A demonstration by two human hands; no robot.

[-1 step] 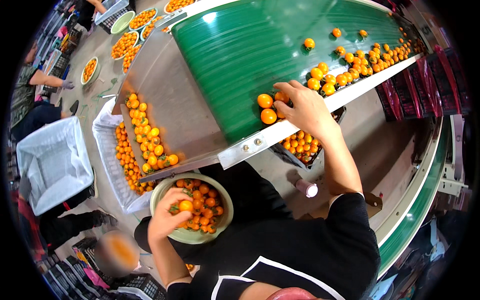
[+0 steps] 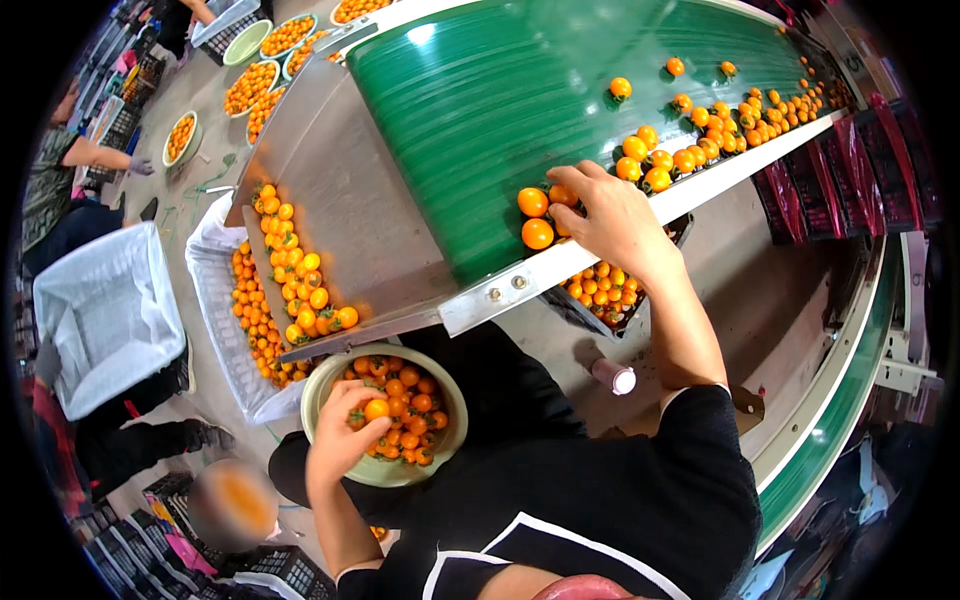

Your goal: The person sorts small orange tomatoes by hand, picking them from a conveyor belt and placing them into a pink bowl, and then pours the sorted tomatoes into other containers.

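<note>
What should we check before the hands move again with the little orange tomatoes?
1. Left hand grips a tomato: ok.
2. Left hand is over the green bowl: ok.
3. Bowl has room: cannot tell, it looks nearly full.
4. Right hand rests on the green belt: ok.
5. Two tomatoes lie by its fingers: ok.
6. Right hand grips any: cannot tell.

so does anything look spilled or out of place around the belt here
One thing: a small cylindrical container with a white cap lies on its side on the floor below the green conveyor belt. The orange tomatoes stay on the belt; none look spilled.
</note>
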